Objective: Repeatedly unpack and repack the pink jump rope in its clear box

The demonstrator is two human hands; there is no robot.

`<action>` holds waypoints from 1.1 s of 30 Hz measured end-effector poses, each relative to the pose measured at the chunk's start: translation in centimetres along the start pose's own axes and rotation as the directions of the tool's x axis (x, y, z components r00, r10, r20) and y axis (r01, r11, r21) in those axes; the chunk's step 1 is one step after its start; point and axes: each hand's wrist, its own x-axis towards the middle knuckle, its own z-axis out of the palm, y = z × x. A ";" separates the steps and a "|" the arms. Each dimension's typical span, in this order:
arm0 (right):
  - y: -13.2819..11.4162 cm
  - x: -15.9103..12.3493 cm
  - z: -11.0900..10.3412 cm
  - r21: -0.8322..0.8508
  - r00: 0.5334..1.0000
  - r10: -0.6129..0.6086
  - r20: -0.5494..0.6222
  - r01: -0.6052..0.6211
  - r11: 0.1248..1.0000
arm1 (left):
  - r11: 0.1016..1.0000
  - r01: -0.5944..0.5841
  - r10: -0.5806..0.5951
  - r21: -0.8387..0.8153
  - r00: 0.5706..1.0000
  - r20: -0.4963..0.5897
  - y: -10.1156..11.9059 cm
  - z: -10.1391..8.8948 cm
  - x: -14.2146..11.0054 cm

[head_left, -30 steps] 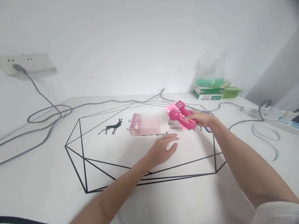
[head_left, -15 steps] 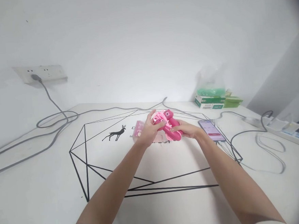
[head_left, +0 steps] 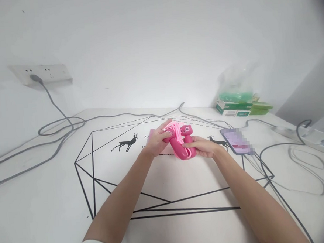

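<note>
Above the middle of the printed mat, both hands hold a pink jump rope, its light pink cord (head_left: 175, 127) bundled between two dark pink handles with animal-head ends. My left hand (head_left: 156, 141) is closed on the left handle (head_left: 178, 149) near its head end, thumb on top and index finger stretched out past the cord. Fingers of my right hand (head_left: 204, 147) grip the lower part of the right handle (head_left: 187, 130). Behind the left hand, a pink package (head_left: 151, 132) lies on the mat, mostly hidden.
A phone (head_left: 237, 141) lies on the right of the white table. Green-and-white boxes (head_left: 233, 109) with a plastic bag (head_left: 235, 83) on top stand at the back right. Grey cables (head_left: 65, 133) run along the left and back from a wall socket (head_left: 44, 73).
The jump rope has turned in my hands, its handles now more upright and spread farther apart at the head ends. The view has shifted slightly, moving the phone and boxes rightward.
</note>
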 end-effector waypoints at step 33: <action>1.5 -0.7 2.2 0.286 0.950 -0.099 0.295 0.011 0.958 | 0.994 -0.045 0.062 -0.099 0.981 0.183 1.0 -0.4 -0.8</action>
